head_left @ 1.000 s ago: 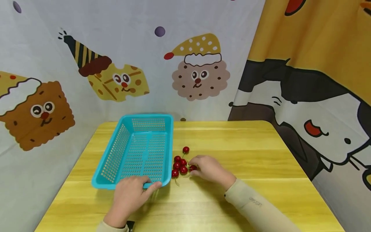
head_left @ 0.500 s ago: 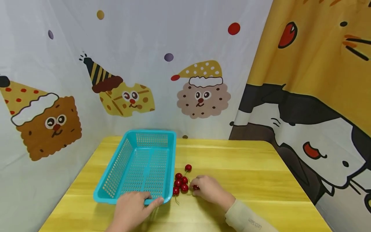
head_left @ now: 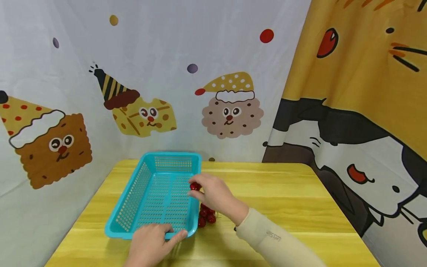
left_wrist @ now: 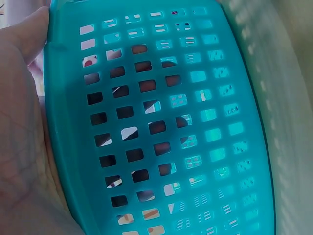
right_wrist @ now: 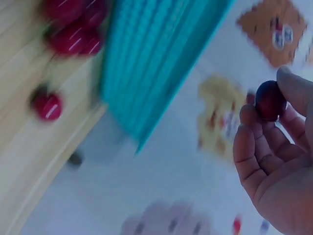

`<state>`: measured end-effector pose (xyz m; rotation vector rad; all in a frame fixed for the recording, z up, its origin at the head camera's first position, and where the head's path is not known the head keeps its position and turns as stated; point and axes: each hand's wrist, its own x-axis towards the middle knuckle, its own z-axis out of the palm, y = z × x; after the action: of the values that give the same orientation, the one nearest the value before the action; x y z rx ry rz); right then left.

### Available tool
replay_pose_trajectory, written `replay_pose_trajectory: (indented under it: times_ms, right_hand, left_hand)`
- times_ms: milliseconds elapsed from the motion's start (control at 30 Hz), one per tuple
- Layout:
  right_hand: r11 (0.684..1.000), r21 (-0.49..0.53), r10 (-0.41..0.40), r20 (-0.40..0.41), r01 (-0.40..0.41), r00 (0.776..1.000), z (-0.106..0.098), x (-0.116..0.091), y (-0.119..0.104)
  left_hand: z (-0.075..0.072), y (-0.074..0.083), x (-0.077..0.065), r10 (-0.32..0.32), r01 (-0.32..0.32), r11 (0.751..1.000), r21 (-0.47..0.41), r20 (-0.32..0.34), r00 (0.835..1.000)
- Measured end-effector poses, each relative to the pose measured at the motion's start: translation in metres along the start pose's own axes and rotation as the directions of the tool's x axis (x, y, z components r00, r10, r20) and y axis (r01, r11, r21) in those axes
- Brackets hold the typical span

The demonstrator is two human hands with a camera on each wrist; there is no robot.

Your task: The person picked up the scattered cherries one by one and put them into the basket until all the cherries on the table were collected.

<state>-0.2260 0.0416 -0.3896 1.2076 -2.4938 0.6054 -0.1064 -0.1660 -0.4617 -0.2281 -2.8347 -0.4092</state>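
Note:
A turquoise plastic basket (head_left: 116, 207) with perforated walls stands on the left of the table. My left hand (head_left: 148, 243) grips its near rim, thumb over the edge and fingers inside; the left wrist view shows the basket wall (left_wrist: 161, 117) close beside that hand (left_wrist: 22, 132). Over the basket's right rim, my right hand (head_left: 213, 194) pinches a dark red cherry (head_left: 195, 186) between thumb and fingers. The right wrist view shows the same cherry (right_wrist: 270, 101) at the fingertips. Several more cherries (head_left: 211, 218) lie against the basket's right side, partly hidden by the right hand.
The yellow wood-grain table (head_left: 283, 207) reaches back to a cartoon-printed cloth (head_left: 160, 44). On the right hangs a curtain (head_left: 350, 66) with a cat figure. In the right wrist view a single cherry (right_wrist: 47, 105) lies apart from the cluster.
My right hand has lifted a cherry from the right of the cluster and carried it left and up over the basket's rim. The left hand keeps its grip. The head view has tilted up.

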Motion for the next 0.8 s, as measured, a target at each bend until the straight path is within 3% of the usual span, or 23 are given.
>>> replay_pose_trajectory:
  times_ms: [100,233,333,533,800]
  right_hand:
    - [0.998,-0.033,-0.057,0.095,0.06,0.994,0.024,0.019,-0.02]
    - [0.999,-0.044,0.019,0.267,-0.007,0.964,0.059,0.029,-0.029]
    - [0.993,-0.104,0.088,0.347,-0.055,0.934,0.077,0.029,-0.029]
    - [0.969,-0.243,0.133,0.376,-0.041,0.917,0.093,0.028,-0.027]
    - [0.928,-0.371,0.216,0.463,-0.033,0.86,0.096,0.032,-0.029]
  left_hand:
    - [-0.001,0.0,0.001,0.003,-0.003,1.0,-0.012,0.002,1.0]
    - [-0.001,-0.001,0.001,-0.012,0.013,1.0,-0.014,0.037,0.999]
    - [0.0,-0.001,0.001,-0.024,0.025,1.0,-0.014,0.058,0.998]
    - [0.002,-0.003,0.001,-0.019,0.019,0.999,-0.033,0.019,1.0]
    - [0.005,-0.005,0.002,0.0,-0.001,1.0,-0.02,-0.027,1.0]
